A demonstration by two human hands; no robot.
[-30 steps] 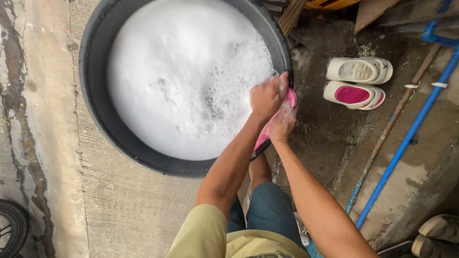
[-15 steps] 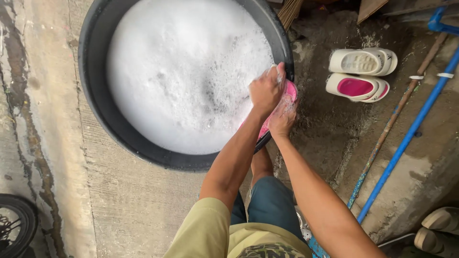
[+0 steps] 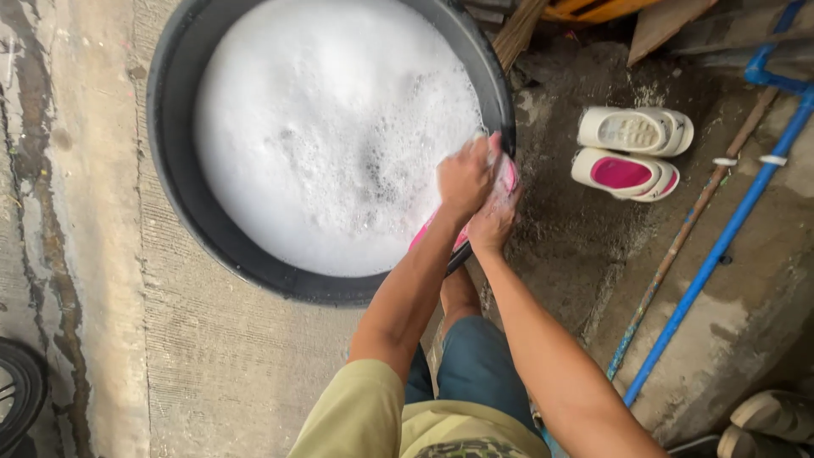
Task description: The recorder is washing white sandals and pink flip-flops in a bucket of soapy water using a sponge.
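Observation:
A big black tub [image 3: 182, 212] full of white soap foam [image 3: 331, 127] stands on the concrete floor. Over its right rim I hold a pink cloth [image 3: 507, 176] in both hands. My left hand [image 3: 465, 176] is closed on the cloth just above the foam. My right hand [image 3: 494, 219] grips the same cloth beside it, at the rim. The two hands press together and most of the cloth is hidden between them.
A pair of white slippers [image 3: 634, 148] with pink insoles lies on the wet ground to the right. A blue pipe [image 3: 721, 246] and a thin rusty rod [image 3: 678, 246] run diagonally at right. A wheel [image 3: 17, 390] shows at bottom left, more footwear [image 3: 772, 420] at bottom right.
Both hands have shifted slightly along the tub's rim with the pink cloth, rubbing it between them. The view has tilted a little.

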